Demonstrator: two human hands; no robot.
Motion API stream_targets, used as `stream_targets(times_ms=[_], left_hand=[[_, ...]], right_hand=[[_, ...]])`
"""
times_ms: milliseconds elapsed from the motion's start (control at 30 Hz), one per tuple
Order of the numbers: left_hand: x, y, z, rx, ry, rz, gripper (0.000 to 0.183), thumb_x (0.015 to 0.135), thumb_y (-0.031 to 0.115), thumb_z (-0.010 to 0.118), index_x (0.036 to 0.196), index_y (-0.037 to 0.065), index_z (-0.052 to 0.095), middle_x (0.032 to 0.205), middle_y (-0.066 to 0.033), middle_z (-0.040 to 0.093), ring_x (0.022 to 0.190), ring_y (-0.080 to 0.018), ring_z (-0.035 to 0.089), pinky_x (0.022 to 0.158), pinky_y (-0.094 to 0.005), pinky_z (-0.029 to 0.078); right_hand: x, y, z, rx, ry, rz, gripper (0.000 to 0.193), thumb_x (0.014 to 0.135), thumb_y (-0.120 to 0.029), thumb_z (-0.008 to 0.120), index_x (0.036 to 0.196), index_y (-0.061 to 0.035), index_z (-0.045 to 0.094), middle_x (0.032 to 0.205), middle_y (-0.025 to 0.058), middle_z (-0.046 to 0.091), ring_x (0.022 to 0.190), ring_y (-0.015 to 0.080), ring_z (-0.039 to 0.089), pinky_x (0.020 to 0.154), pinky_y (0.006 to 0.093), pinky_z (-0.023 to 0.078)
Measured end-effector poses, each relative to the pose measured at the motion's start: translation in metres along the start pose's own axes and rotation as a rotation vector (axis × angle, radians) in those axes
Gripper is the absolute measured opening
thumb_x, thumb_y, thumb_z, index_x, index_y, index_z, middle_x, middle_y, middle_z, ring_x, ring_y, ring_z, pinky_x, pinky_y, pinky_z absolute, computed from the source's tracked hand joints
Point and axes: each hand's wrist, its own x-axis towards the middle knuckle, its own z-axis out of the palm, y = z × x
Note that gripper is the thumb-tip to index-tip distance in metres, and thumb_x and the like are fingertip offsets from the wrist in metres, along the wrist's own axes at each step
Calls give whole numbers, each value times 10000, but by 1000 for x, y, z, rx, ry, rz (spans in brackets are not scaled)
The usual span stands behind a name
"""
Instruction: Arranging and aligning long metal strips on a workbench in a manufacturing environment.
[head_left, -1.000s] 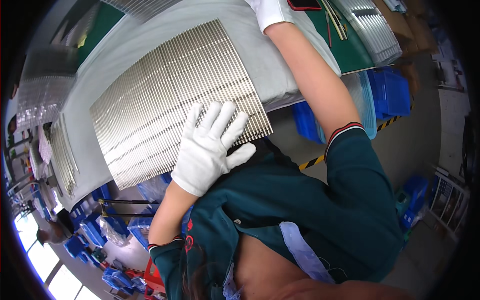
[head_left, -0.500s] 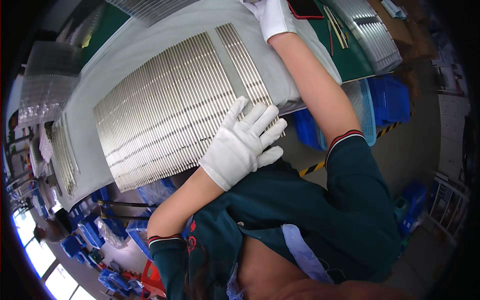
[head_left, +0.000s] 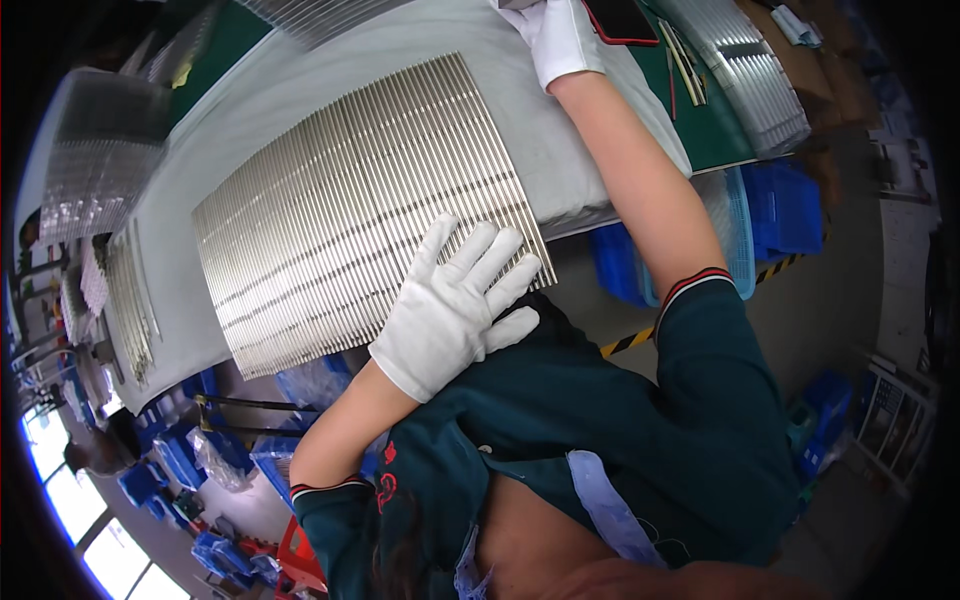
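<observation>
Metal rods (head_left: 340, 200) lie side by side on the broad white cloth (head_left: 550, 140), the largest thing around them, which covers much of a green tabletop (head_left: 712, 125). Next in size is the sheet that the rods make, across the middle of the cloth, its near ends at the table's front edge. Half a second ago a narrow strip of rods at its right stood apart; now that gap is closed, which I take to mean that the row is whole and even again. The rods are too many and too fine to count. At least three lots of clear ribbed plastic trays (head_left: 740, 75) stand about: one right, one left, one at the top. Below the table's right end show two blue bins (head_left: 785, 205) and one paler crate (head_left: 741, 225). Of two white-gloved hands, the left hand (head_left: 445, 310) is spread wide, fingers over the near right ends of the rods, gripping nothing visible; it has drawn back leftward. The right hand (head_left: 562, 38) reaches the top edge beside something greyish, and I cannot tell whether it holds it. One red-rimmed phone (head_left: 622, 20) lies next to it; smallest are a few thin sticks (head_left: 683, 62), too bunched to count.
</observation>
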Motion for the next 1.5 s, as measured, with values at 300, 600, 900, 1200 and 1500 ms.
stream_targets(times_ms=[300,600,900,1200,1500], left_hand=[[33,10,11,-143,65,116,521,890,426,681,1296,105,630,1328,-96,599,1266,-272,558,1172,-513,342],[-26,-9,-11,43,48,-106,595,854,422,739,1309,60,614,1320,-152,614,1230,-324,591,1153,-532,371],[14,3,9,-50,74,-35,599,875,497,696,1319,101,623,1355,-122,593,1298,-290,560,1165,-519,370],[7,1,2,-49,21,-51,630,864,503,703,1332,90,618,1368,-147,593,1299,-316,560,1175,-532,352],[-17,-3,-4,-12,50,-80,658,836,467,737,1334,59,603,1326,-150,608,1253,-328,584,1173,-528,349]], right_hand=[[35,31,-20,2,-249,-360,444,1013,-328,659,1369,-64,630,1237,31,675,1032,154,657,793,309,561],[21,25,-15,-50,-222,-323,410,1024,-278,656,1368,-54,643,1266,17,673,1104,126,630,860,306,536],[23,30,-14,-51,-252,-358,439,1023,-277,656,1395,-46,618,1322,26,651,1128,142,629,873,323,543],[24,25,-14,-69,-218,-303,451,1022,-279,657,1406,-46,611,1341,28,642,1142,144,625,865,320,547],[34,32,-18,-8,-262,-327,393,1026,-229,653,1368,-37,637,1274,29,669,1112,135,632,862,302,541]])
